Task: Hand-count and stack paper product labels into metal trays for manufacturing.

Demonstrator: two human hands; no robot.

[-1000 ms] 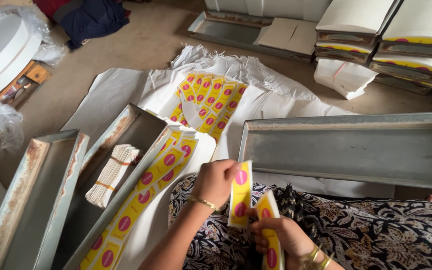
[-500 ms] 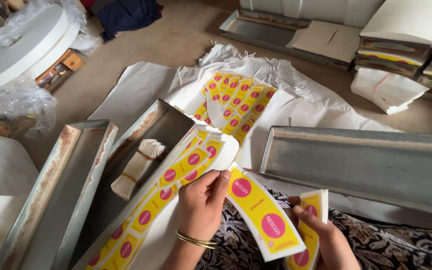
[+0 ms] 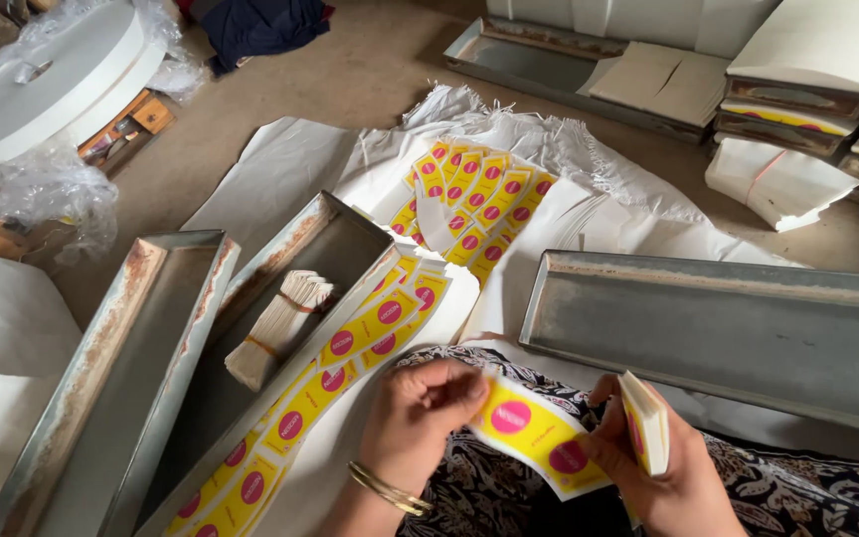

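Left hand (image 3: 418, 408) pinches one thin yellow paper label with pink dots (image 3: 534, 436), right hand (image 3: 663, 467) clutches the label stack (image 3: 645, 423), both near the grey metal tray (image 3: 728, 328). Light, floppy, probably easily creased; best held by edges.

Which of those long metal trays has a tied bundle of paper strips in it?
The middle tray, beside the row of yellow labels; its bundle lies inside, while the others look bare.

Your one head camera looks steeply down, close over your hands, facing forward across the floor (image 3: 370, 70).
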